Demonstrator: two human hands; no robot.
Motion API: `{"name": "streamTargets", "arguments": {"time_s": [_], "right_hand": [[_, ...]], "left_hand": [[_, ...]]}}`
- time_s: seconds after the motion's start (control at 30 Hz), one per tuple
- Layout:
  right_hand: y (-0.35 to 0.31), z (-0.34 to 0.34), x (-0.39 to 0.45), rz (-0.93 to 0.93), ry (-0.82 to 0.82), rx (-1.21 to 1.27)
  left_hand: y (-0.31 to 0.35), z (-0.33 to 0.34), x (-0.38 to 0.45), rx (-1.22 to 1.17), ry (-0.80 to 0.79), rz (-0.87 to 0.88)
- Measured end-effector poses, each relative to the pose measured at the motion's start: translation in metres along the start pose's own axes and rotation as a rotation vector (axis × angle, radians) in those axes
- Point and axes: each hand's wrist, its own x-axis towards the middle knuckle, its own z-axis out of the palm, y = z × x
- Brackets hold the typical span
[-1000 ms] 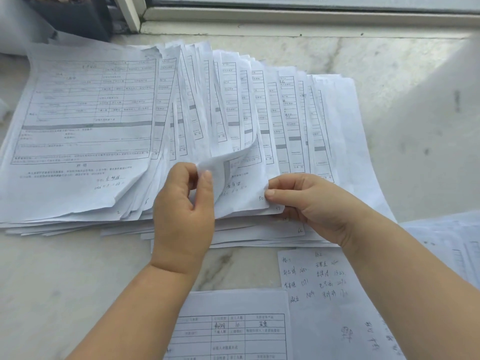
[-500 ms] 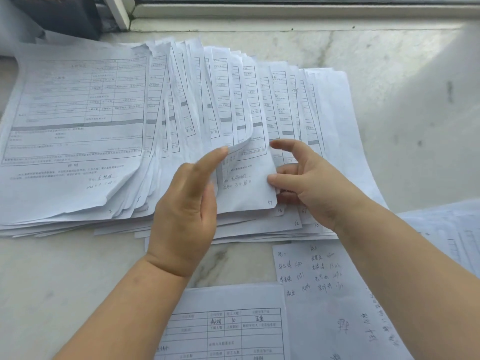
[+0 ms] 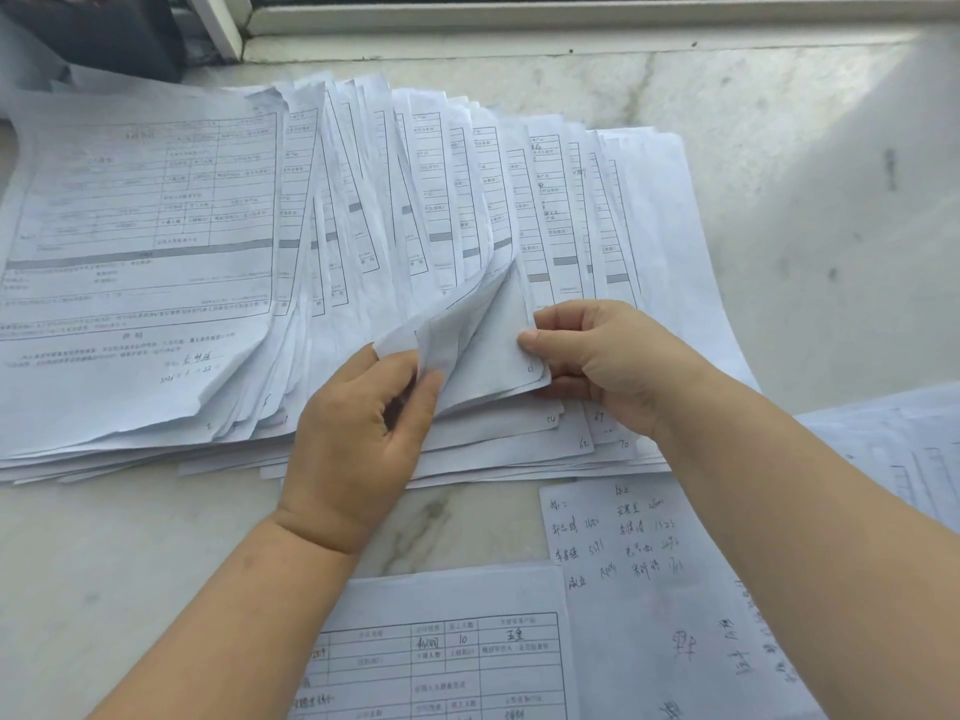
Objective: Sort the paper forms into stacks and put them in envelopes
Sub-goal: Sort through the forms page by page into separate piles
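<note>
A wide fan of printed paper forms (image 3: 208, 262) lies spread across the marble sill, their lower corners marked with handwritten numbers. Near the fan's middle, two or three sheets (image 3: 467, 350) are curled up at their lower corners. My left hand (image 3: 358, 439) pinches the folded-up corners between thumb and fingers. My right hand (image 3: 597, 361) pinches the lower right corner of the lifted sheet, thumb on top. No envelope is in view.
A handwritten note sheet (image 3: 639, 563) and another printed form (image 3: 441, 652) lie near me. More papers (image 3: 904, 454) sit at the right edge. A window frame (image 3: 519, 18) runs along the back, with a dark object (image 3: 104, 28) at the back left.
My left hand has gone from an outstretched thumb to pinching the curled corners further right. My right hand closed its fingers onto the lifted sheet's corner.
</note>
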Motion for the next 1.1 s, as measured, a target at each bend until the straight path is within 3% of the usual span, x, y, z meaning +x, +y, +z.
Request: {"name": "streamTargets", "arguments": {"time_s": [0.37, 0.6, 0.7, 0.87, 1.1], "right_hand": [[-0.002, -0.001, 0.003, 0.017, -0.038, -0.010], [0.002, -0.014, -0.001, -0.012, -0.202, -0.042], [-0.002, -0.014, -0.001, 0.013, -0.242, 0.015], [-0.010, -0.006, 0.007, 0.126, -0.124, -0.017], [-0.022, 0.007, 0.012, 0.163, 0.016, -0.156]], "left_hand": [[-0.001, 0.005, -0.001, -0.082, 0.039, -0.103], [0.002, 0.009, -0.001, -0.134, 0.118, -0.161], [0.000, 0.009, 0.001, -0.197, 0.053, -0.142], [-0.007, 0.005, 0.002, -0.185, -0.063, -0.024], [-0.006, 0.002, -0.001, -0.186, 0.051, -0.094]]}}
